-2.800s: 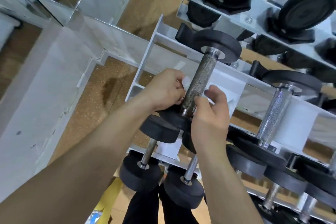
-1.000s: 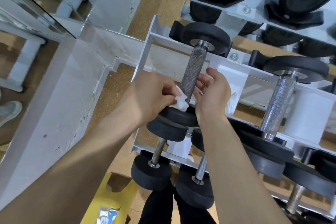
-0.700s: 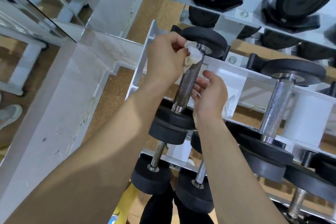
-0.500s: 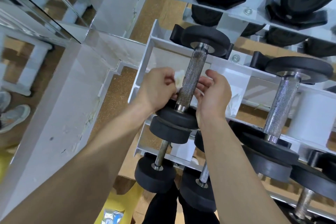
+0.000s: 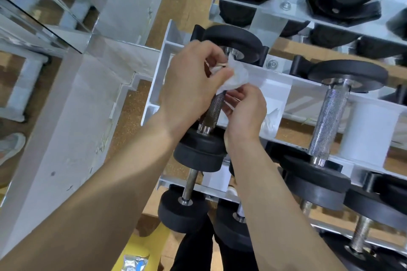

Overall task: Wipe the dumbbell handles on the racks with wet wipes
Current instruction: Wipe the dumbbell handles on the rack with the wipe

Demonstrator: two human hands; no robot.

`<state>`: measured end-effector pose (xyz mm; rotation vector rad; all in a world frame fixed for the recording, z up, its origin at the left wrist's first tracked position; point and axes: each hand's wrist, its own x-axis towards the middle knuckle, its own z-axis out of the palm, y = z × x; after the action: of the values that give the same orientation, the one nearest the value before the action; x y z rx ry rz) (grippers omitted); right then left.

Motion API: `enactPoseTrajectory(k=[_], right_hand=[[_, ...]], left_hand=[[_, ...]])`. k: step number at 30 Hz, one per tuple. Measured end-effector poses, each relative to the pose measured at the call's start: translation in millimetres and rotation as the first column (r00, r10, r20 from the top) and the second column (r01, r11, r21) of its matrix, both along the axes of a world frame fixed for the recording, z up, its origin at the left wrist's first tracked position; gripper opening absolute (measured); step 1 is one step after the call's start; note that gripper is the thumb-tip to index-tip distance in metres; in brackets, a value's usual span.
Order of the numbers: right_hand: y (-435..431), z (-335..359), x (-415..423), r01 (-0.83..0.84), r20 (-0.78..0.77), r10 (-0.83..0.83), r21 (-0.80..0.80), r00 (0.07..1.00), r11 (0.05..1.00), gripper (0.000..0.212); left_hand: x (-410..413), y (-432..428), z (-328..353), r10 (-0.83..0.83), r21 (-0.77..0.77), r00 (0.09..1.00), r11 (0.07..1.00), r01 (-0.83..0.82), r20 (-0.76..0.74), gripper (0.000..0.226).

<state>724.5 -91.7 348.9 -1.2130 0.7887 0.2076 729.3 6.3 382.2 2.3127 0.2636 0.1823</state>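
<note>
Left hand [image 5: 193, 81] is up at the far end of the handle [image 5: 213, 110], fingers and thumb curled tight, pinching the bunched wipe [image 5: 236, 75] onto the bar just short of the far head [image 5: 233, 39]. Right hand [image 5: 245, 114] sits lower on the handle's right side, fingers curled in toward the bar and touching the wipe's lower edge. I can't tell if they actually grip bar or wipe. The dumbbell lies at the left end of the rack [image 5: 161, 72], middle tier, across the rails. Its handle's long axis runs from the near head [image 5: 199, 154] at the front edge, away from me and a bit right, to the far head at the back rail. Key relation: the wipe is at the far end, so all the bare knurl lies toward me from the left fingers, between them and the near head. My call: I'm mid-wipe on this handle, and the next stroke is a pull straight back along that axis toward the front edge. The left hand does it, since it has the wipe, and the right should keep clear beside the bar. The second handle [image 5: 329, 121] lies parallel to the right, well apart from both hands, with no wipe on it, so I judge plenty of the task is left.
</note>
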Motion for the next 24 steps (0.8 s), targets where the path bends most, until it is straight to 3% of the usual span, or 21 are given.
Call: enactPoseTrajectory(k=[3,5,8,10,13,17,19,21,24], right_hand=[[-3.2,6.6,-2.3,0.049,0.009,-0.049,0.0,0.999,0.999,0.017],[-7.4,13.9,-6.7,0.043,0.061,-0.035,-0.133,0.998,0.99,0.012],[-19.2,29.5,-19.8,-0.097,0.172,0.164,-0.341,0.971,0.935,0.011],[-27.5,40.2,-29.4,-0.289,0.185,0.381,-0.386,0.906,0.876,0.01],[-37.3,54.7,-35.8,-0.482,0.192,0.582,-0.392,0.79,0.783,0.022],[-53.5,57.5,-21.4,-0.571,0.207,0.707,-0.459,0.676,0.681,0.028],[-55.0,52.0,-12.6,-0.619,0.189,0.763,-0.481,0.618,0.621,0.023],[-51.4,44.0,-5.4,-0.552,0.22,0.751,-0.558,0.622,0.62,0.018],[-41.1,32.9,4.3,-0.201,0.386,0.549,-0.654,0.741,0.73,0.012]], left_hand=[[-15.9,3.3,8.7,-0.093,0.089,0.994,0.991,0.098,-0.055,0.012],[-28.3,5.6,16.4,-0.163,0.159,0.971,0.969,0.191,-0.175,0.017],[-42.5,5.6,21.4,-0.149,0.182,0.936,0.959,0.215,-0.32,0.02],[-50.5,0.3,22.0,-0.036,-0.006,0.965,0.999,0.036,-0.26,0.018],[-58.9,-10.4,23.3,0.16,-0.31,0.975,0.929,-0.202,-0.155,0.012],[-63.4,-11.3,27.1,0.096,-0.691,0.974,0.69,-0.214,-0.205,0.017],[-63.7,-9.0,27.3,0.07,-0.73,0.973,0.65,-0.211,-0.218,0.019],[-64.5,-8.8,22.8,0.207,-0.685,0.956,0.667,-0.292,-0.206,0.019],[-68.1,-18.3,11.4,0.45,-0.542,0.874,0.696,-0.471,-0.182,0.021]])
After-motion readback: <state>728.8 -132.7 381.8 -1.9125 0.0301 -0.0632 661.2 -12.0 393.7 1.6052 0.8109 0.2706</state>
